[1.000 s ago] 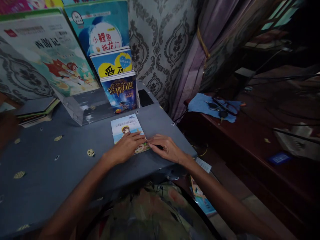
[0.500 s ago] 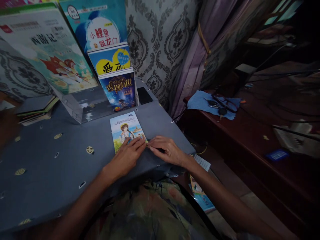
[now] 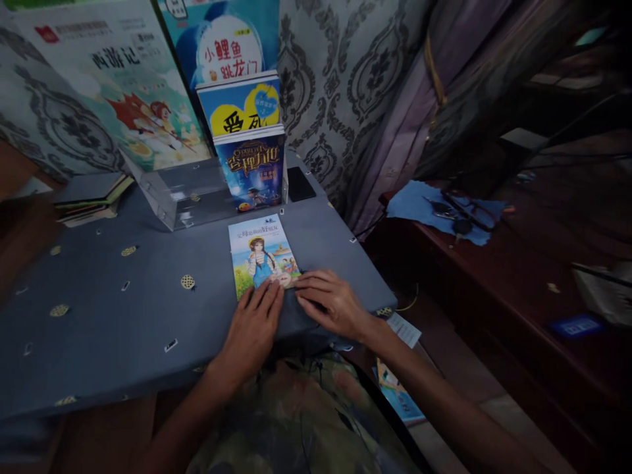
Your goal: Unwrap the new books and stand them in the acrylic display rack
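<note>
A small picture book (image 3: pixel 260 253) with a girl on its cover lies flat on the grey-blue tablecloth (image 3: pixel 148 309). My left hand (image 3: pixel 254 322) lies flat with its fingers stretched out, the fingertips touching the book's near edge. My right hand (image 3: pixel 330 304) rests palm down on the cloth just right of the book, fingers extended toward its lower right corner. Neither hand holds anything.
A clear acrylic stand (image 3: pixel 182 194) holds several upright children's books (image 3: pixel 249 168) at the back. A dark phone (image 3: pixel 300 184) lies beside them. A stack of books (image 3: pixel 89 201) sits back left. A dark wooden bench (image 3: pixel 494 283) with a blue cloth (image 3: pixel 424 207) stands right.
My left hand has slid back off the book's cover toward me, so more of the cover shows. The right hand stayed near the book's corner. The camera shifted slightly.
</note>
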{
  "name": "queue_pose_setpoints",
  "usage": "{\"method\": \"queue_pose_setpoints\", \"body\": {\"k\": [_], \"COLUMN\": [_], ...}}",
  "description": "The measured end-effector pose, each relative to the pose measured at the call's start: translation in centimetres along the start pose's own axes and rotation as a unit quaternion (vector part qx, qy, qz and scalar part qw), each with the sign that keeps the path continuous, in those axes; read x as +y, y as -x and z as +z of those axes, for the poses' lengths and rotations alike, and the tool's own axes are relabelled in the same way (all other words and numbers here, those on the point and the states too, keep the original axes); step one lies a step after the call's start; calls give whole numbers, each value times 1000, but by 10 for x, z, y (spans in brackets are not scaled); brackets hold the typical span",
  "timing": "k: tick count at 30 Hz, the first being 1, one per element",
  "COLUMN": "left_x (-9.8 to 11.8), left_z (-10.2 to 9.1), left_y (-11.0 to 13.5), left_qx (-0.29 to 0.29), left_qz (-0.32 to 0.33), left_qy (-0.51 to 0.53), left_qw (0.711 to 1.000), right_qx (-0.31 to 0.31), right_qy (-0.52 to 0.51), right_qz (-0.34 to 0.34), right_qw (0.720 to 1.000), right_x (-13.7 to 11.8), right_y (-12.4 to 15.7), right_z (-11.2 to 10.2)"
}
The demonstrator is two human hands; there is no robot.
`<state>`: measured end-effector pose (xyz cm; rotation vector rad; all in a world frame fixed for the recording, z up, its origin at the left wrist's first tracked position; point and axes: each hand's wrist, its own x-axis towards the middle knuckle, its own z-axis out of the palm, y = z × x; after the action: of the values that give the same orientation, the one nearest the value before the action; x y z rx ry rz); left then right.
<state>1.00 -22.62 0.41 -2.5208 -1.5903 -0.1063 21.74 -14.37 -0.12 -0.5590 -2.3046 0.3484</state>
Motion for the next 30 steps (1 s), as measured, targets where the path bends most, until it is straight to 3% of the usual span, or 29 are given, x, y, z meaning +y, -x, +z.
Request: {"method": "queue_pose_setpoints", "body": {"k": [8,14,23,30], "left_x": [-11,-11,-21,-53], "left_z": [13,8,0,5], "left_y": [38,35,32,27], "left_qx": [69,52,63,103], "left_qz": [-60,-87,-147,-181], "left_qy": [21,34,51,69], "left_qw": [996,994,986,976], "right_qx": [-41,-44,4,-21], "right_qy": [-17,-38,-29,-109], "right_qz": [-19,-2,51,58], "right_qw": [999,998,998,992], "right_x": [-16,-11,-6,-29], "right_y": [-7,-8,-11,-21], "right_z": [20,14,16,27]}}
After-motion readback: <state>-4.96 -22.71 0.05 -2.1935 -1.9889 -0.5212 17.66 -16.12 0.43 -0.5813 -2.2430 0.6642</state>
